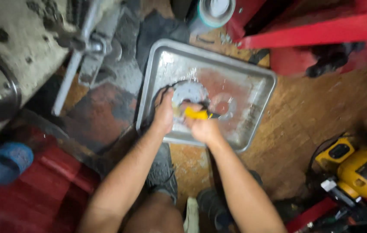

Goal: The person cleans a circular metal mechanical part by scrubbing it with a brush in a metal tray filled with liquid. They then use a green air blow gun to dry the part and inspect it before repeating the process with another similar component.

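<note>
Metal tray (252, 82) sits on wooden floor (313, 116), w/ round grey disc part (190, 91) inside near its centre. L hand (164, 113) grips disc's left edge. R hand (203, 125) closed around yellow-handled brush (196, 114), held against disc. Yellow power tool (365, 166) well apart, at right.

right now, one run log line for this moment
left hand on round metal part | right hand holds yellow tool | metal tray on floor

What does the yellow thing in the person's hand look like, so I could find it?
Find the big shiny metal tray on the wooden floor. Above its near edge, the right hand grips a small yellow-handled tool. Nothing else in the tray is bright yellow.
</note>
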